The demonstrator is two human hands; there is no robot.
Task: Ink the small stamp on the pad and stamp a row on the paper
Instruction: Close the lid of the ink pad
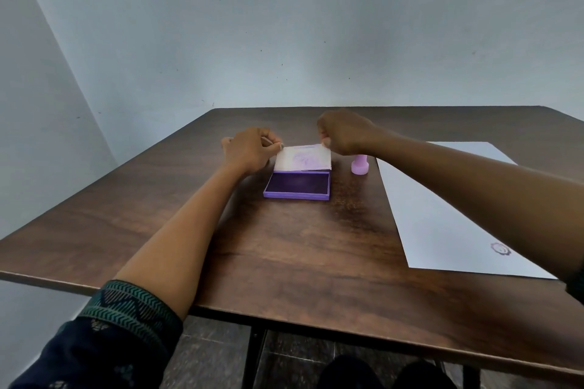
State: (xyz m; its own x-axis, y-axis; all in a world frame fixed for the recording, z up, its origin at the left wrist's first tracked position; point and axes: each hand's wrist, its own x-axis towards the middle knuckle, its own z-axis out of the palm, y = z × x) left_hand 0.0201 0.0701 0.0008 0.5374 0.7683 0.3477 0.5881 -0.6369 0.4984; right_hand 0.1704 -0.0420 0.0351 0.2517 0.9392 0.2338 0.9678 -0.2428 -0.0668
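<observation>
A purple ink pad (297,186) lies open in the middle of the table, its dark pad facing up. Its pale lid (302,158) stands raised behind it. My left hand (249,151) pinches the lid's left corner and my right hand (343,133) pinches its right corner. The small lilac stamp (359,165) stands upright on the table just right of the pad, below my right wrist, and neither hand touches it. A white sheet of paper (442,215) lies to the right, with one purple stamped mark (501,249) near its front edge.
The dark wooden table (284,246) fills the view, with its front edge near me and a pale wall behind it. My right forearm crosses over the paper's right part. Bare wood lies in front of the pad.
</observation>
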